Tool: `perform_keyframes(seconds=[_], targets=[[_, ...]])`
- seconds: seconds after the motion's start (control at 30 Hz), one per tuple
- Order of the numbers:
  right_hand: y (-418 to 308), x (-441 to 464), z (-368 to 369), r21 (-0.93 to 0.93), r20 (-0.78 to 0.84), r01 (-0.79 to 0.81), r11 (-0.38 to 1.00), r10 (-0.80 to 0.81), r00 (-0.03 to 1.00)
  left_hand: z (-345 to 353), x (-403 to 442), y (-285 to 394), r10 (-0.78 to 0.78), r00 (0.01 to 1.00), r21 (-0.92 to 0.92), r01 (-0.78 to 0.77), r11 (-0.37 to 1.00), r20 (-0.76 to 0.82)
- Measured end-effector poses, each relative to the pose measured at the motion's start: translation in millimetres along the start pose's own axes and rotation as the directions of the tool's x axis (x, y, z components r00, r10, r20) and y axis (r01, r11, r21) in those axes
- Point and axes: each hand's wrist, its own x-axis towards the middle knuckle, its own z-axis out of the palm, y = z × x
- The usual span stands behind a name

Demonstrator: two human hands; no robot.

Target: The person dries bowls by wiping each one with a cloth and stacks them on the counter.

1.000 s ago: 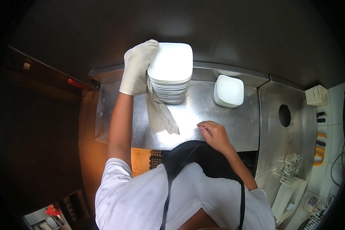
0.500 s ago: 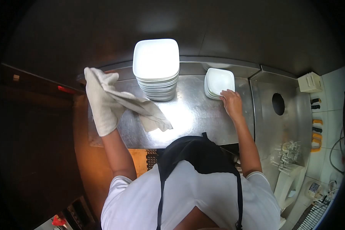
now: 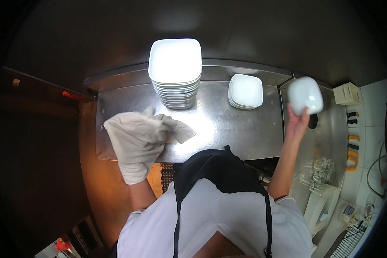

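A beige towel (image 3: 133,133) wraps my left hand down past the wrist and hides its fingers. My left hand holds this towel over the left part of the steel counter (image 3: 245,133), with a loose corner hanging to the right. In my right hand (image 3: 297,122) is a small white square dish (image 3: 305,95), gripped by its near edge and raised, slightly blurred. To the left of it, a short stack of small white square dishes (image 3: 246,91) stands on the counter. A tall stack of larger white square plates (image 3: 175,62) rises near the counter's back edge.
A raised steel edge (image 3: 249,68) runs along the back. On the right, a second steel surface has a round dark hole (image 3: 313,121) and several clear glass-like items (image 3: 322,172). Knives with yellow and black handles (image 3: 352,155) line the tiled wall near a white box (image 3: 347,93).
My right hand has lifted a dish off the small stack and carried it right. My left hand has come down and nearer to me with the towel.
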Motion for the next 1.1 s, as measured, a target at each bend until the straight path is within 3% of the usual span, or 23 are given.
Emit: perform_keyframes(seconds=[0.07, 0.1, 0.2, 0.27, 0.33, 0.37, 0.4, 0.47, 0.5, 0.63, 0.7, 0.77, 0.87, 0.9, 1.0, 1.1], targets=[[-28, 17, -30, 0.238, -0.077, 0.011, 0.971, 0.007, 0.997, 9, -9, -4, 0.007, 0.999, 0.081, -0.011, 0.997, 0.050], [-43, 16, -33, 0.265, -0.133, 0.034, 0.964, 0.002, 0.991, 14, -13, -4, 0.015, 0.996, 0.109, -0.025, 0.994, 0.092], [-60, -5, -26, 0.072, -0.130, 0.138, 0.988, -0.128, 0.983, 35, -23, -5, 0.054, 0.969, 0.194, -0.102, 0.976, 0.240], [-56, -45, 13, -0.248, -0.048, 0.164, 0.955, -0.182, 0.982, 52, -22, -8, 0.093, 0.933, 0.221, -0.178, 0.959, 0.347], [-42, -79, 28, -0.625, 0.069, 0.165, 0.762, -0.157, 0.985, 74, -16, -10, 0.122, 0.908, -0.013, -0.127, 0.992, 0.401], [-40, -103, 49, -0.705, 0.295, 0.296, 0.644, -0.113, 0.949, 82, -10, -8, 0.143, 0.910, -0.383, 0.019, 0.924, 0.389], [-39, -126, 73, -0.733, 0.498, 0.442, 0.517, -0.035, 0.867, 86, -10, 8, 0.174, 0.913, -0.308, -0.056, 0.950, 0.369], [-25, -149, 108, -0.402, 0.889, 0.826, 0.395, -0.049, 0.456, 94, -9, 39, 0.236, 0.914, -0.144, -0.198, 0.970, 0.329], [-23, -167, 125, -0.357, 0.925, 0.862, 0.361, 0.004, 0.381, 92, -5, 48, 0.322, 0.902, -0.039, -0.325, 0.945, 0.288], [-24, -191, 162, -0.207, 0.978, 0.914, 0.348, 0.097, 0.185, 93, -14, 28, 0.092, 0.983, -0.241, -0.052, 0.969, 0.158], [-22, -188, 169, -0.256, 0.957, 0.832, 0.492, 0.007, 0.290, 83, -15, 32, -0.067, 0.987, -0.496, 0.133, 0.858, 0.149], [-7, -174, 160, -0.302, 0.916, 0.678, 0.670, 0.008, 0.401, 69, -9, 29, -0.184, 0.961, -0.814, 0.273, 0.513, 0.207], [9, -172, 171, -0.545, 0.759, 0.224, 0.808, 0.362, 0.542, 58, -11, 35, -0.176, 0.962, -0.794, 0.270, 0.544, 0.207], [26, -175, 167, -0.574, 0.748, 0.254, 0.778, 0.372, 0.550, 56, -11, 37, -0.155, 0.969, -0.770, 0.248, 0.587, 0.194], [47, -170, 168, -0.538, 0.787, 0.095, 0.838, 0.457, 0.415, 49, -18, 54, -0.159, 0.973, -0.759, 0.229, 0.610, 0.166], [66, -164, 185, -0.498, 0.826, -0.084, 0.863, 0.501, 0.258, 33, -25, 93, -0.229, 0.960, -0.847, 0.252, 0.468, 0.159]])
